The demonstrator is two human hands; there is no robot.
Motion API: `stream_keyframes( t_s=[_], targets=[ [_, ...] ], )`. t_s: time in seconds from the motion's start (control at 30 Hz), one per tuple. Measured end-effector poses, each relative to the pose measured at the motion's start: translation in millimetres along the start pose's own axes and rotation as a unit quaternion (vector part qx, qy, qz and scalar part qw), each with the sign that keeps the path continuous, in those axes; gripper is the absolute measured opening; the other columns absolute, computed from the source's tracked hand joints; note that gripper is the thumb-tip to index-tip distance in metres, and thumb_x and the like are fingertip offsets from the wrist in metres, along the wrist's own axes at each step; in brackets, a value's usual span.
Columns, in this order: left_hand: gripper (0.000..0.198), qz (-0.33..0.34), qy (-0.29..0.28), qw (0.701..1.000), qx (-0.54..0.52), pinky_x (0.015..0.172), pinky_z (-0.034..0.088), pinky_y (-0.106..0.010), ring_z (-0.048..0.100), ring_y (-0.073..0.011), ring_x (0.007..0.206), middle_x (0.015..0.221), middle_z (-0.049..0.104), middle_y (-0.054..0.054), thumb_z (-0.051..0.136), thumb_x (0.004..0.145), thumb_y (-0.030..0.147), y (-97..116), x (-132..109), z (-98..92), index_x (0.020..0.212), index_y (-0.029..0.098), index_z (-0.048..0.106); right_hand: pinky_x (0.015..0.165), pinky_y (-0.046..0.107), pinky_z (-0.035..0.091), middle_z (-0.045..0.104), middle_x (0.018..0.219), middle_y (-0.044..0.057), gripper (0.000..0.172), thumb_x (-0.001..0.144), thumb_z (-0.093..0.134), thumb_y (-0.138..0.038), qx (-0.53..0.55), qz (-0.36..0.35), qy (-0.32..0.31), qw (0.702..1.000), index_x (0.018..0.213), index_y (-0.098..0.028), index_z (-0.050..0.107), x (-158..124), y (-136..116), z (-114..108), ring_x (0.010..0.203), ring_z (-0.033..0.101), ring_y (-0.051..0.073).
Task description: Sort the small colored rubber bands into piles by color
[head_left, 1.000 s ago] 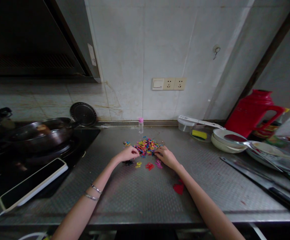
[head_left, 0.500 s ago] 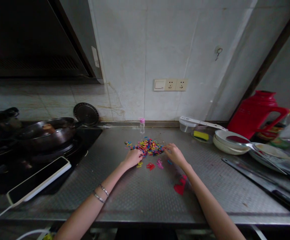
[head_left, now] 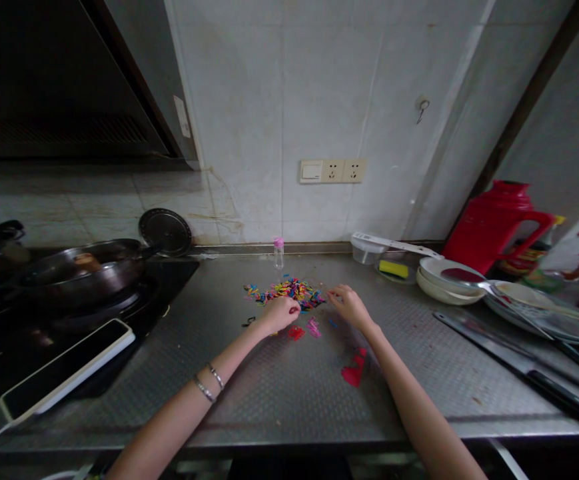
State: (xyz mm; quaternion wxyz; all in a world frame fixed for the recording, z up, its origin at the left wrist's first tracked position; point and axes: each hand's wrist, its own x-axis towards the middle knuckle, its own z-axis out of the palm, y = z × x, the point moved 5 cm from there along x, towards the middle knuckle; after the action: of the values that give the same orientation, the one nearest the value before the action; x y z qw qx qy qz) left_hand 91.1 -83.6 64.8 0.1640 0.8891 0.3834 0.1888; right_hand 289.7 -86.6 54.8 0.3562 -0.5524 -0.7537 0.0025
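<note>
A pile of small colourful bands or clips lies on the metal counter. Over its front edge, my left hand has its fingers pinched together; what they hold, if anything, is too small to name. My right hand rests at the pile's right side, fingers bent and slightly apart, touching its edge. Small red pieces and pink pieces form separate groups in front. A few black ones lie to the left. Behind the pile stands a small clear bottle with a pink cap.
At left are a phone and a pan on the stove. A red heart-patterned piece lies by my right forearm. Bowls, a yellow sponge, a long knife-like tool and a red thermos are at right.
My left hand has moved right and slightly in over the front of the pile. Black pieces now show left of it. My right hand has barely moved; the view has shifted slightly.
</note>
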Motion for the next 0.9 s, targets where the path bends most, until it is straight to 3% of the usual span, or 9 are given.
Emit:
stream_keyframes(
  t_s=[0.2, 0.43, 0.57, 0.73, 0.9],
  targets=[
    [0.023, 0.073, -0.009, 0.996, 0.044, 0.069, 0.040, -0.023, 0.059, -0.0160, 0.075, 0.081, 0.067, -0.005, 0.047, 0.073, 0.020, 39.7, 24.2, 25.2, 0.083, 0.019, 0.068, 0.070, 0.026, 0.041, 0.063, 0.079, 0.005, 0.023, 0.079, 0.045, -0.029, 0.032, 0.015, -0.008, 0.999, 0.085, -0.018, 0.065, -2.2, 14.3, 8.5, 0.075, 0.055, 0.016],
    [0.025, 0.112, -0.060, 0.991, -0.044, 0.058, 0.037, -0.020, 0.055, -0.0116, 0.059, 0.071, 0.067, -0.002, 0.051, 0.072, 0.024, 50.1, 36.0, 35.6, 0.089, 0.018, 0.068, 0.070, 0.026, 0.042, 0.065, 0.080, 0.006, 0.023, 0.075, 0.046, -0.025, 0.058, 0.041, 0.005, 0.997, 0.083, -0.018, 0.066, -3.1, 26.3, 11.6, 0.075, 0.057, 0.016],
    [0.026, 0.089, -0.019, 0.990, -0.107, 0.061, 0.037, -0.020, 0.054, -0.0113, 0.062, 0.071, 0.066, -0.003, 0.047, 0.076, 0.026, 28.5, 35.2, 19.1, 0.085, 0.013, 0.068, 0.070, 0.026, 0.042, 0.064, 0.080, 0.005, 0.025, 0.075, 0.047, -0.028, 0.049, 0.037, -0.023, 0.998, 0.086, -0.018, 0.066, -3.8, 27.7, 18.4, 0.073, 0.056, 0.016],
    [0.031, 0.005, 0.055, 0.984, -0.171, 0.056, 0.036, -0.020, 0.050, -0.0111, 0.058, 0.063, 0.062, -0.003, 0.044, 0.078, 0.032, -24.8, 26.0, -9.8, 0.078, 0.010, 0.067, 0.070, 0.027, 0.042, 0.062, 0.081, 0.006, 0.025, 0.076, 0.048, -0.031, 0.018, 0.044, -0.057, 0.997, 0.086, -0.018, 0.067, -3.9, 31.5, 27.1, 0.075, 0.055, 0.017],
    [0.033, -0.068, 0.092, 0.972, -0.204, 0.050, 0.034, -0.020, 0.047, -0.0099, 0.050, 0.056, 0.058, -0.002, 0.045, 0.076, 0.035, -67.7, 11.2, -28.6, 0.077, 0.008, 0.066, 0.071, 0.026, 0.041, 0.060, 0.082, 0.005, 0.023, 0.077, 0.048, -0.030, 0.009, 0.041, -0.060, 0.997, 0.083, -0.019, 0.066, -3.9, 29.5, 27.1, 0.078, 0.054, 0.016]
  ],
)
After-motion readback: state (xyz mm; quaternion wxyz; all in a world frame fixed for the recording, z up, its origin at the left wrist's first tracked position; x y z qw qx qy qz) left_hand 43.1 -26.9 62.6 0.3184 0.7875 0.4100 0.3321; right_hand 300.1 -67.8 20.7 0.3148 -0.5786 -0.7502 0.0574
